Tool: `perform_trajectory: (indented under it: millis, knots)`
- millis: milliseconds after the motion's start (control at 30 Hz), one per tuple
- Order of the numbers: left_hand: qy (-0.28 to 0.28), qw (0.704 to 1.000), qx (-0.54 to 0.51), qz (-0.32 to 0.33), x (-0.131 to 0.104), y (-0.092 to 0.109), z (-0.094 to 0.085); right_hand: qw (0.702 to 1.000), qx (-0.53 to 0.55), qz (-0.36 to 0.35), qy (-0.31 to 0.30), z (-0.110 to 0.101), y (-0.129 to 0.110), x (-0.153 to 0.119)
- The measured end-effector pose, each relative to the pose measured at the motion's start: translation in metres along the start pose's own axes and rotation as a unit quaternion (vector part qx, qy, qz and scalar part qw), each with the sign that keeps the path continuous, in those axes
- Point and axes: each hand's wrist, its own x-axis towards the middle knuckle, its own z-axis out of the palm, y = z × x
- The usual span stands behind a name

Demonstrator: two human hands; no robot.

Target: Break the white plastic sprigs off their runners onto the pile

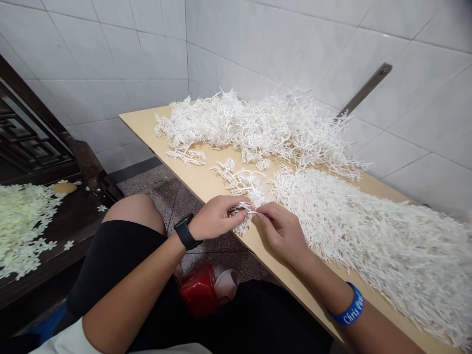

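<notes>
Over the near edge of the board, my left hand (pixel 217 216) is closed around a white branched plastic sprig (pixel 241 227), with thumb and fingers pinching it. My right hand (pixel 282 228) meets it from the right, thumb and forefinger pinched at the sprig's tip. Just beyond my hands lie a few loose white sprigs (pixel 239 179). A tall tangled heap of white branched sprigs (pixel 250 123) spreads along the back of the board. To the right, a denser pile of short white pieces (pixel 368 231) reaches past my right forearm.
The tan board (pixel 147 125) has its near edge just under my hands. Left of my knee, a dark wooden bench (pixel 47 241) bears pale yellow-green flower pieces (pixel 22 221). A red stool (pixel 199 290) stands below. A metal bar (pixel 365 88) leans by the tiled wall (pixel 276 44).
</notes>
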Motion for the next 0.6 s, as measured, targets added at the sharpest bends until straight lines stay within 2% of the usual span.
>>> perform_trajectory:
  millis: [133, 467, 600]
  knots:
    - [0.004, 1.0, -0.013, -0.004, 0.0, 0.0006, 0.0008, 1.0, 0.001, 0.002, 0.003, -0.0008, -0.0019, 0.0005]
    - [0.057, 0.995, -0.016, -0.075, 0.0008, 0.0002, 0.0083, 1.0, -0.02, -0.008, 0.003, -0.0016, -0.002, 0.0001]
    - [0.068, 0.994, -0.041, -0.079, 0.0018, -0.002, 0.0096, 0.999, -0.026, -0.022, 0.006, -0.002, -0.0019, -0.0014]
